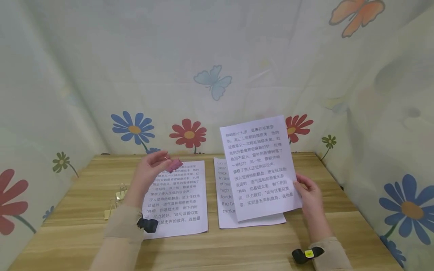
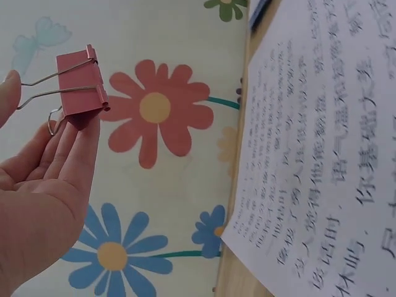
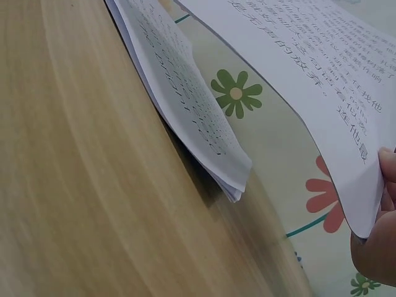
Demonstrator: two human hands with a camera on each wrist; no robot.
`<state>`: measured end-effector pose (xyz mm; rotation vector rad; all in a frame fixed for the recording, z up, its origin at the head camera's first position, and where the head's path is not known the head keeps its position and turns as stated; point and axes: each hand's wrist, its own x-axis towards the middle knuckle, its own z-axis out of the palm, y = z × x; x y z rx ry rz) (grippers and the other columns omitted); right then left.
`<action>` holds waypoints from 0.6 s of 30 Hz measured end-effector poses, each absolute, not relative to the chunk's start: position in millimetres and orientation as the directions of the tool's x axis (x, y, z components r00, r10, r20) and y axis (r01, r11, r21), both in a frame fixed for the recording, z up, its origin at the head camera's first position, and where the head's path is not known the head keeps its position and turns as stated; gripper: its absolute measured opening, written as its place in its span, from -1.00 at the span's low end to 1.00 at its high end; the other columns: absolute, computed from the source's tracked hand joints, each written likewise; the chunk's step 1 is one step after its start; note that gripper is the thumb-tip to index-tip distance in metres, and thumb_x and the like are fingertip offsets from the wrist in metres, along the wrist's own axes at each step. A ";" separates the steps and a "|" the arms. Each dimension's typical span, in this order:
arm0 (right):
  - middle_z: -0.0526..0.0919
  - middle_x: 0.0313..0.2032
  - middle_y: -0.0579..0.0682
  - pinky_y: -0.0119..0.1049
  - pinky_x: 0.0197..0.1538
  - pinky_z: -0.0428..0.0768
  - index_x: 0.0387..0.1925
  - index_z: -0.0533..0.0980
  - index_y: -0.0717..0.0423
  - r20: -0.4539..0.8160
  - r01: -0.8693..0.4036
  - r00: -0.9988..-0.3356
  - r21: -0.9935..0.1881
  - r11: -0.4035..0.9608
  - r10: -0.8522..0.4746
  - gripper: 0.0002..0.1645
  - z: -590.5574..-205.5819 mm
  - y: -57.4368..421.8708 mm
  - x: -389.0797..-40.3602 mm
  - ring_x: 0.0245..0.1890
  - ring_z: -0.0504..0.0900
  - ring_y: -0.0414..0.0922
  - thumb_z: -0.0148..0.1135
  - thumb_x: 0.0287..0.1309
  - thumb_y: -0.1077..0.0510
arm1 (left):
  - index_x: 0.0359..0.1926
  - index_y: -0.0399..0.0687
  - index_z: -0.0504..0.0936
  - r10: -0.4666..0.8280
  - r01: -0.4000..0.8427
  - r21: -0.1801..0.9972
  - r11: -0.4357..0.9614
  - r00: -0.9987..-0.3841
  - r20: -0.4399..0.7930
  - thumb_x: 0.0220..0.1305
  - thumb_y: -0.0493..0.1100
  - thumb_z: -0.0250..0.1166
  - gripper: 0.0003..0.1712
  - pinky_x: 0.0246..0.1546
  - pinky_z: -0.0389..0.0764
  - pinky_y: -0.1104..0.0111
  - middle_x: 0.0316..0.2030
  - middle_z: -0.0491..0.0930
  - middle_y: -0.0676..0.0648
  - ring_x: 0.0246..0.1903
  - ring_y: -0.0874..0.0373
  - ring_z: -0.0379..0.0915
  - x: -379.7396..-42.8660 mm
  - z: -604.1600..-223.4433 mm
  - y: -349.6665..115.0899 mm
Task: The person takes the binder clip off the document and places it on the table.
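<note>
My left hand (image 1: 149,171) is raised over the far part of the left stack of printed paper (image 1: 179,203). Its thumb and fingers pinch a pink binder clip (image 2: 77,80) by the wire handles. At the right, my right hand (image 1: 310,197) grips the lower right edge of a sheet of Chinese text (image 1: 259,169), held up and tilted toward me. Behind and below that sheet lies a stack of paper with English text (image 1: 224,197), partly covered by it. In the right wrist view, the held sheet (image 3: 309,80) bends in a curve above the table.
Gold binder clips (image 1: 120,195) lie on the wooden table (image 1: 237,246) left of the left stack, partly behind my left forearm. A cloth backdrop (image 1: 162,56) with flowers and butterflies stands at the table's far edge and along both sides.
</note>
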<state>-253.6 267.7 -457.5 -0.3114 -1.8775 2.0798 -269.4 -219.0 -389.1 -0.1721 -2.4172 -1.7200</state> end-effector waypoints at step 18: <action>0.58 -0.21 -0.18 -0.50 -0.27 0.59 -0.05 0.68 -0.01 0.049 -0.088 -0.917 -0.993 -0.081 0.397 -0.64 -459.4 273.7 -249.7 -0.26 0.57 -0.26 0.20 0.28 0.42 | 0.41 -0.18 0.33 -0.102 0.065 0.893 0.446 -0.987 0.122 0.32 0.18 0.29 -0.19 0.20 0.37 -0.05 0.22 0.47 -0.25 0.20 -0.13 0.41 -245.3 -426.1 -296.4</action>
